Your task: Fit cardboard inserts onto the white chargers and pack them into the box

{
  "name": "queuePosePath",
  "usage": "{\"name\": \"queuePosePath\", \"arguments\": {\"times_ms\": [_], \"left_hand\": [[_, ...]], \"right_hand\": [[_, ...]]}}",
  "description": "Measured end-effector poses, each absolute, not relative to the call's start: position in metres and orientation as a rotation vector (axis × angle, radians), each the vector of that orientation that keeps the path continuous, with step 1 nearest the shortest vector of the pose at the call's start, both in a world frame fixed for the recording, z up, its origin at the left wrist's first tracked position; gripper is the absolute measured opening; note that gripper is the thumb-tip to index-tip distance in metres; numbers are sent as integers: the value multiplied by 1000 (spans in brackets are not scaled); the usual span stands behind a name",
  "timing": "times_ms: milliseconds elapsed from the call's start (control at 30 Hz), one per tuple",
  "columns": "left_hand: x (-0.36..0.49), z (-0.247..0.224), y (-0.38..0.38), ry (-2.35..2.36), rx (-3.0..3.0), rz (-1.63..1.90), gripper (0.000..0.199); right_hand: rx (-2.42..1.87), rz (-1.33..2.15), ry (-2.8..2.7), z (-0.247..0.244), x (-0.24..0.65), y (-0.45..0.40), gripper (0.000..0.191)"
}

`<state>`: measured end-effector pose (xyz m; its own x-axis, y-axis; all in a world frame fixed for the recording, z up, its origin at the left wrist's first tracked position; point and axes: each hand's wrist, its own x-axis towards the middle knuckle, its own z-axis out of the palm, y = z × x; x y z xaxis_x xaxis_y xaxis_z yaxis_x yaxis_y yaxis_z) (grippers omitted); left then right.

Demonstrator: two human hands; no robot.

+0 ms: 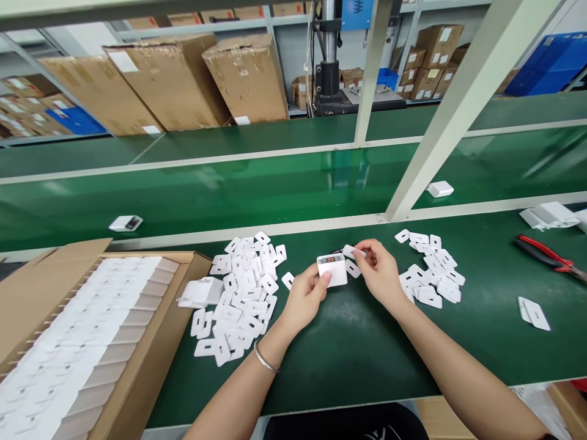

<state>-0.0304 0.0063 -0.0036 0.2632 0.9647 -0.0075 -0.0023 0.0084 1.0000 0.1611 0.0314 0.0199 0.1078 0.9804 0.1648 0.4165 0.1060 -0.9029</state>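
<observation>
My left hand (308,294) is closed around a white charger housing (332,272), whose top end is uncovered and shows dark and reddish parts inside. Between the fingertips of my right hand (378,267) is a small white cover plate (350,251) with rounded corners, held just right of the housing and apart from it. Another loose plate (353,269) lies on the green bench below it. A large heap of such slotted plates (245,293) spreads left of my left hand. Beyond my right hand lies a smaller heap (431,269).
An open carton (151,342) with rows of white pieces stands at left, a white charger (200,292) beside it. Red-handled pliers (545,253) and two plates (534,313) lie at right. White chargers (126,223) rest on the green belt behind. A slanted post (440,143) rises at the bench's back.
</observation>
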Motion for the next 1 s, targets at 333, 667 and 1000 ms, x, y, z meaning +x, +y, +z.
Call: {"name": "queuePosePath", "arguments": {"times_ms": [333, 667, 1000], "left_hand": [[-33, -6, 5, 970, 1311, 1031, 58], [-33, -1, 3, 1033, 1561, 1153, 42], [-32, 0, 4, 1125, 1584, 1208, 39]], "right_hand": [[-1478, 750, -1838, 18, 153, 23, 8], [-1314, 963, -1882, 2, 149, 27, 14], [-1555, 405, -1931, 3, 172, 41, 30]]}}
